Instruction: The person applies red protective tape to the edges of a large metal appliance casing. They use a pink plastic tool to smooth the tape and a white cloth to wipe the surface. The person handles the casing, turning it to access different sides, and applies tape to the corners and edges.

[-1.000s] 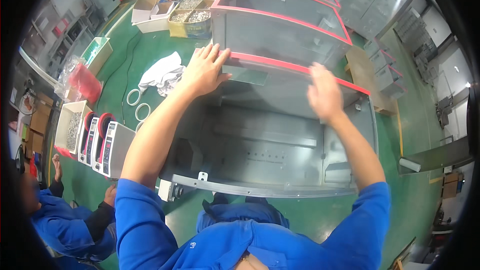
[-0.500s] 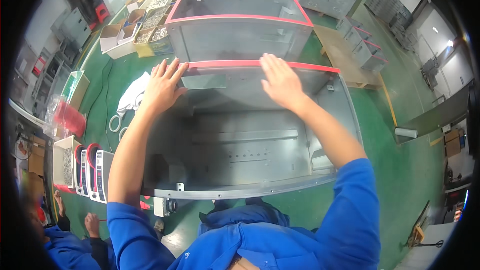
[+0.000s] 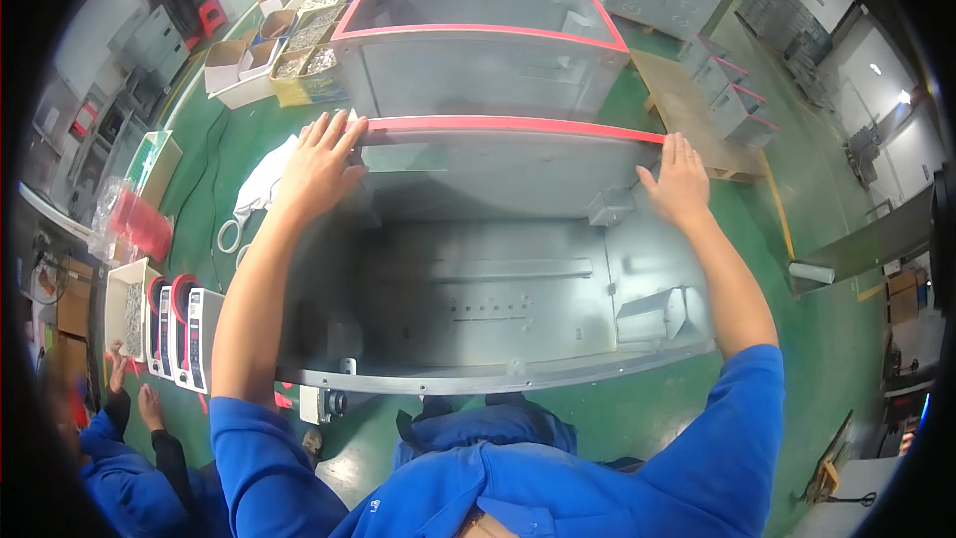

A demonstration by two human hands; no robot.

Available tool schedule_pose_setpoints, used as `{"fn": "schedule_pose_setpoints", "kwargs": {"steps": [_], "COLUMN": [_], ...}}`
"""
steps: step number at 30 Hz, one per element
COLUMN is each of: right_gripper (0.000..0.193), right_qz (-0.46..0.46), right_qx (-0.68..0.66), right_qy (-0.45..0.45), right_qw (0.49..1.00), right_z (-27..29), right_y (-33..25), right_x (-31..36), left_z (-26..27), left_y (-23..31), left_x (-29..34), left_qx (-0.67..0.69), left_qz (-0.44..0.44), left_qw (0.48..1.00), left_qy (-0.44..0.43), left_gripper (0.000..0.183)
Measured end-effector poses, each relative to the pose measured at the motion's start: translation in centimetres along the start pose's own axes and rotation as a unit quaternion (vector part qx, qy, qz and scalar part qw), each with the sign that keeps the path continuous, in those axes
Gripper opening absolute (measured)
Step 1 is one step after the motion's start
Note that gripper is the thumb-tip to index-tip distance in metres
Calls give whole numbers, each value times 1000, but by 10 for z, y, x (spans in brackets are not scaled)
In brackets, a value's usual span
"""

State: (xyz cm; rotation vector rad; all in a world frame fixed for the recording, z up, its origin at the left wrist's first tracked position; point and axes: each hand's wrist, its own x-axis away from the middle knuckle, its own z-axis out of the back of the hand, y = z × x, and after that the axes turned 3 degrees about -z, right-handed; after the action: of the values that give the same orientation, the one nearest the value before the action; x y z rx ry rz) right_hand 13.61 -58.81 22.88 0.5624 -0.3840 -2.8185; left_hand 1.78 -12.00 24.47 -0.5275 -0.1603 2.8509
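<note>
Moderately bright indoor light fills the middle of the frame, and a small white spot of light [image 3: 904,97] glares at the upper right. The open grey sheet-metal box [image 3: 488,179] is deeply shaded inside at its left, paler toward its right. The glossy green floor [image 3: 797,369] carries a whitish sheen left of the lower centre. Fisheye distortion bows the box's near edge; black vignetting swallows the corners, and the blue-clothed co-worker [image 3: 139,483] at lower left looks dim and soft.
</note>
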Motion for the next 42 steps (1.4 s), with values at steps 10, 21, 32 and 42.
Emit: {"fn": "schedule_pose_setpoints", "kwargs": {"steps": [10,21,32,42], "right_gripper": [73,68,45,55], "right_qz": [15,258,419,444], "right_qx": [-22,-204,-265,-399], "right_qy": [-7,50,107,-41], "right_qw": [1000,943,862,801], "right_z": [0,70,102,123], "right_y": [-5,-211,-381,-377], "right_x": [4,-27,-68,-78], "left_z": [-8,3,9,-19], "left_y": [3,-15,-25,-28], "left_x": [-1,11,202,463], "left_qx": [-56,120,415,358], "left_qz": [161,274,373,597], "left_qw": [985,954,787,591], "left_qy": [-29,-16,262,409], "left_gripper": [73,81,32,18]}}
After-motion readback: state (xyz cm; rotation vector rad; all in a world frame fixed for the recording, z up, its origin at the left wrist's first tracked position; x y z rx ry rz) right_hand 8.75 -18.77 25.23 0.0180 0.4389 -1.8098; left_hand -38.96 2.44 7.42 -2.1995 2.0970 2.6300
